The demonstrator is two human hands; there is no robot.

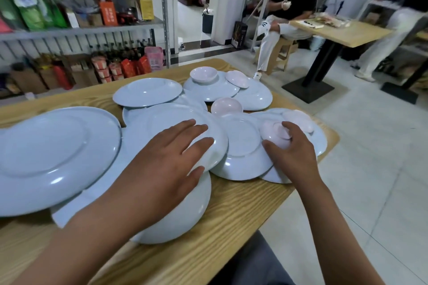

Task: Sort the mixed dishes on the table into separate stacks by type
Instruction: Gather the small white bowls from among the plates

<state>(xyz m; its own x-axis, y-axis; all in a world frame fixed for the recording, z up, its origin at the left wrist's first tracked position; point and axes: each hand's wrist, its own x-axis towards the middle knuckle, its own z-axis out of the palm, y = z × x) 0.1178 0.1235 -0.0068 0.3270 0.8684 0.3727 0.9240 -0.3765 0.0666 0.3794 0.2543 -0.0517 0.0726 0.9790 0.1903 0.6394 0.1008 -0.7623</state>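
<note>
Pale blue plates and small pink dishes lie jumbled on a wooden table (231, 215). My left hand (166, 157) rests on an upturned blue plate (166, 120), fingers spread over it and thumb curled at its near rim. My right hand (289, 152) grips an upside-down pink small dish (273, 133) that sits on another upturned blue plate (243, 146). A large blue plate (53, 152) lies at the left. More pink dishes sit farther back: one upright (203, 74), one tilted (237, 78), one inverted (227, 106) and one (298, 119) just beyond my right hand.
The table's right edge drops to a tiled floor (370, 169). A seated person (289, 7) and a second wooden table (342, 30) are behind on the right. Shelves of packaged goods (81, 30) line the left wall.
</note>
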